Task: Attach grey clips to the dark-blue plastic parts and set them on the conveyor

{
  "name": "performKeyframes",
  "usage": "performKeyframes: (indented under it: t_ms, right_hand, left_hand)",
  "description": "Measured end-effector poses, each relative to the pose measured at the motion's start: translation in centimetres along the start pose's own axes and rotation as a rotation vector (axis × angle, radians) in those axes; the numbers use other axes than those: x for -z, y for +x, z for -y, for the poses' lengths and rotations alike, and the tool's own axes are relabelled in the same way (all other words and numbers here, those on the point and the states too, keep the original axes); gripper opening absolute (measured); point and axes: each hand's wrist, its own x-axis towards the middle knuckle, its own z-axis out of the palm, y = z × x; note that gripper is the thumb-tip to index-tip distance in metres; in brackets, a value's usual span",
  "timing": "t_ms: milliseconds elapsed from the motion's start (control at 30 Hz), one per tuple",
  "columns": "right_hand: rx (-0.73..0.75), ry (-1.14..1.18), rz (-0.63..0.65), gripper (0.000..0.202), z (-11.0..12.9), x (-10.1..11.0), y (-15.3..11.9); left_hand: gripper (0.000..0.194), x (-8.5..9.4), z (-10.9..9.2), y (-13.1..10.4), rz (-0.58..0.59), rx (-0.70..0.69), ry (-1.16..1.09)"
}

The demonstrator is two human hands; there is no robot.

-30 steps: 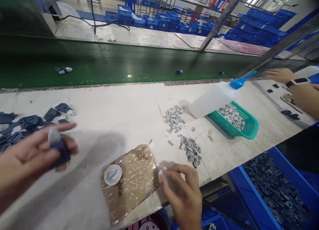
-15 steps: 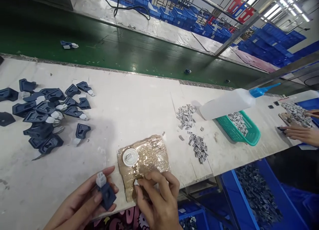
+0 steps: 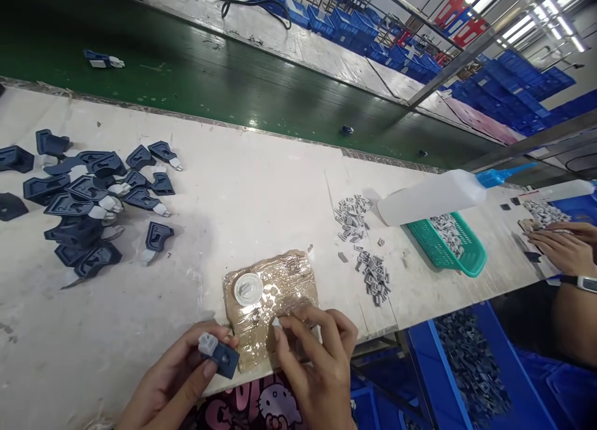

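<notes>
- Fingers (image 3: 211, 369) of our L hand (image 3: 170, 383) are pinching navy pc. (image 3: 227, 360) by bench (image 3: 261, 200) edge.
- R hand (image 3: 321, 361): we're pinching tiny wht. pc. (image 3: 277, 322) over board (image 3: 293, 269).
- We're prob. prepping wht. pc.; next move's likely calling for steady grips.

The right hand (image 3: 321, 365) hides part of a small white piece (image 3: 277, 322); the right edge cuts off 2 co-worker arms (image 3: 576, 321).

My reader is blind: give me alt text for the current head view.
Left hand holding a navy and white plastic part, right hand pinching a small white piece over a shiny brown board. Similar parts lie left; gray pieces, squeeze bottle and green basket right.
</notes>
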Motion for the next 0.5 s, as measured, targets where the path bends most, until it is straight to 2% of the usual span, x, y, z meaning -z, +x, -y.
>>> performKeyframes:
  t_ms: [133, 267, 400, 500]
  right_hand:
    - [-0.053, 0.112, -0.075, 0.010, 1.2, 0.0, -0.1]
    - [-0.048, 0.330, -0.041, 0.011, 2.7, -0.8, -0.2]
    - [-0.120, 0.395, -0.093, 0.011, 3.7, -1.9, -0.1]
    - [-0.122, 0.382, -0.025, 0.011, 4.0, -2.0, 0.0]
  left_hand:
    - [0.025, -0.8, -0.4, 0.2, 0.009, -0.110, 0.101]
    - [0.024, -1.6, -0.8, -0.2, 0.051, -0.087, 0.009]
    - [0.026, -1.4, -0.3, -0.5, 0.050, -0.048, -0.039]
    - [0.026, -0.9, 0.2, -0.2, 0.011, -0.119, 0.040]
